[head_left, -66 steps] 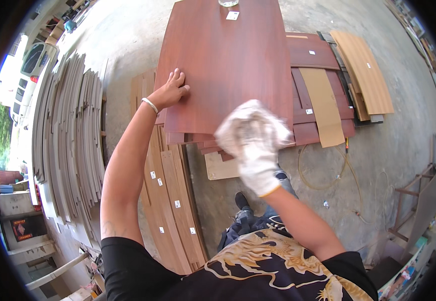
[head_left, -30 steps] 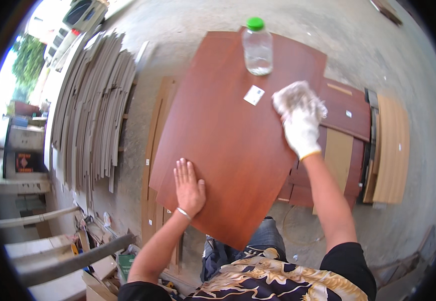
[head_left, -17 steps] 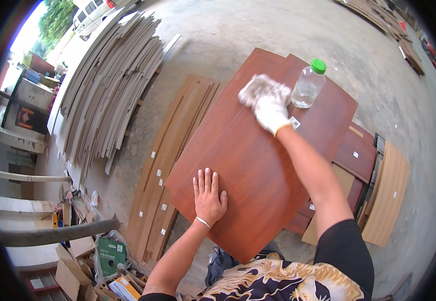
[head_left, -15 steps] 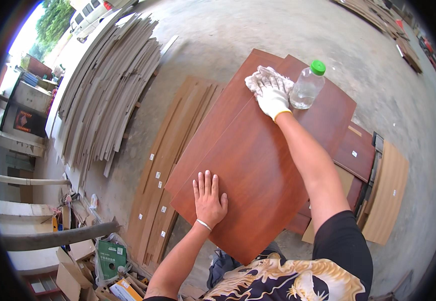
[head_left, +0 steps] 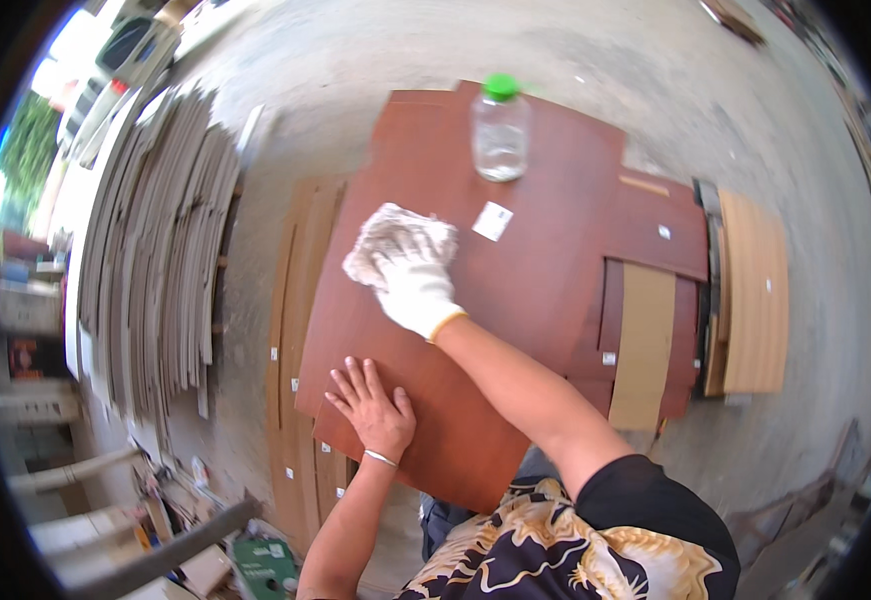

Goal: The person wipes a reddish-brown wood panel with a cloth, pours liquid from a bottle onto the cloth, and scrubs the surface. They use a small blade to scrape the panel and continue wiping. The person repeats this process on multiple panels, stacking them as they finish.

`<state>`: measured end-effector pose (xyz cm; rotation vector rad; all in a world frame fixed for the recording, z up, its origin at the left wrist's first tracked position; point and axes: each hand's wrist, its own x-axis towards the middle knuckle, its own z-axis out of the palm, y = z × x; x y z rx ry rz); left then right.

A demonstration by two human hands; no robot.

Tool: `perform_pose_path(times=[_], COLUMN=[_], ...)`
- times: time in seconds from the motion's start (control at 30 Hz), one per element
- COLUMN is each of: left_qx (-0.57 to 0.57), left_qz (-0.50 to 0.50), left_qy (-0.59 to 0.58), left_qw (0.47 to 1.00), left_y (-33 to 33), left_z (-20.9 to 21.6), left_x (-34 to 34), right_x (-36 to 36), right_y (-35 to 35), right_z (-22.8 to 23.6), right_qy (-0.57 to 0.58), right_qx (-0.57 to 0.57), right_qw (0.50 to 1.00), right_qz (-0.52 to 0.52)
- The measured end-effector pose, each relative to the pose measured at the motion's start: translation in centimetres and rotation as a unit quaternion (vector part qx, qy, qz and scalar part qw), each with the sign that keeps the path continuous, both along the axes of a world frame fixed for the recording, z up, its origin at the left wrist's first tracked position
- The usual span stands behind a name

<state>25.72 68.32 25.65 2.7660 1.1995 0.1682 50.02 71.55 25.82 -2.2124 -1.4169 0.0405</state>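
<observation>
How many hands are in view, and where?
2: the bare left hand, fingers spread near the lower-left edge of the reddish-brown panels, and the gloved right hand, on a whitish rag farther up. No others show.

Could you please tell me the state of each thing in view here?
Red-brown panels: stacked flat, edges offset.
Rag: crumpled, stained, spread on the panels.
Right hand: gloved, resting on the rag.
Left hand: bare, open, palm down on the panels.
Bottle: upright, green cap on.
White label: lying flat, unobscured.
Cardboard strip: lying across other red-brown boards.
Grey strips: piled together.
</observation>
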Motion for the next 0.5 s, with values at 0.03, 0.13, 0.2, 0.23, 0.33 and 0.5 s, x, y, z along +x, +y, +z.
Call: perform_pose_path(times=[0.03, 0.13, 0.2, 0.23, 0.33, 0.5], left_qx=[0.001, 0.001, 0.042, 0.043, 0.023, 0.035], left_qz=[-0.011, 0.005, -0.003, -0.001, 0.019, 0.014], left_qy=[0.001, 0.056, 0.033, 0.018, 0.049, 0.049], left_qw=[1.000, 0.998, 0.999, 0.999, 0.998, 0.998], left_y=[-0.1, 0.6, 0.8, 1.9, 1.7, 3.9], left_z=[-0.2, -0.9, -1.9, -3.0, -0.5, -2.0], left_x=[0.2, -0.8, -1.6, -2.8, -1.7, 0.1], right_x=[-0.3, -4.9, -7.3, -7.6, -4.3, -3.8], right_y=[0.1, -3.4, -7.7, -11.0, -24.0, -35.6], right_z=[0.8, 3.8, 4.5, 6.2, 7.4, -7.4], right_qy=[0.004, 0.078, 0.209, 0.315, 0.160, 0.412], right_qx=[0.009, -0.010, 0.121, 0.188, 0.383, 0.119], right_qw=[0.998, 0.996, 0.970, 0.929, 0.886, 0.737], right_qz=[-0.056, -0.033, 0.016, 0.044, -0.207, -0.522])
